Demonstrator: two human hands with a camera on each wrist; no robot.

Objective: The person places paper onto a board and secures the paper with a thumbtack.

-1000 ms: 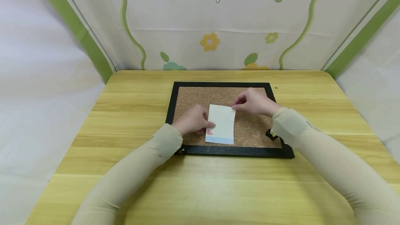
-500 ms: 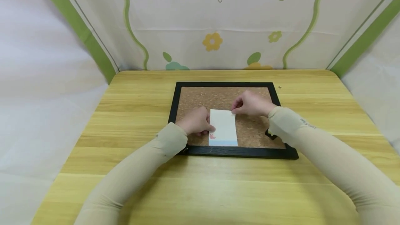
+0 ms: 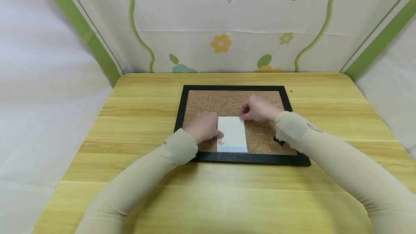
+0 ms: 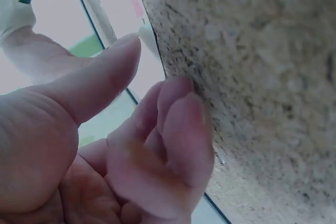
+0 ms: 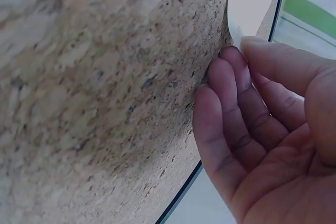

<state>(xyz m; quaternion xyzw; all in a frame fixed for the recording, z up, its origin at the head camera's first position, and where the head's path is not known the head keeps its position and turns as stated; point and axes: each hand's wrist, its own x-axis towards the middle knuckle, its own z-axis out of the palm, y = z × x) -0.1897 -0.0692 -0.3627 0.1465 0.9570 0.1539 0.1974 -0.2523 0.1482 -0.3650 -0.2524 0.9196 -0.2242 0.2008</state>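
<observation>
A white sheet of notepaper (image 3: 232, 129) with a blue lower band and a small pink print lies over the lower middle of a black-framed cork board (image 3: 204, 100). My left hand (image 3: 204, 125) holds its left edge, the thumb on top and the other fingers curled at the edge. In the left wrist view those fingers (image 4: 184, 140) touch the cork. At the top right corner, my right hand (image 3: 260, 109) pinches the paper between thumb and forefinger. The right wrist view shows the paper (image 5: 249, 3) curving up slightly at that pinch.
The board lies flat on a wooden table (image 3: 208, 198). A tiny dark object (image 3: 291, 91) sits beyond its top right corner. Behind the table hangs a white cloth (image 3: 182, 17) with printed flowers and leaves. A dark wrist strap (image 3: 278, 140) shows under the right sleeve.
The paper has come down toward the board's lower frame and now lies straighter and flatter. Both hands have moved slightly nearer with it, keeping the left edge and the top right corner.
</observation>
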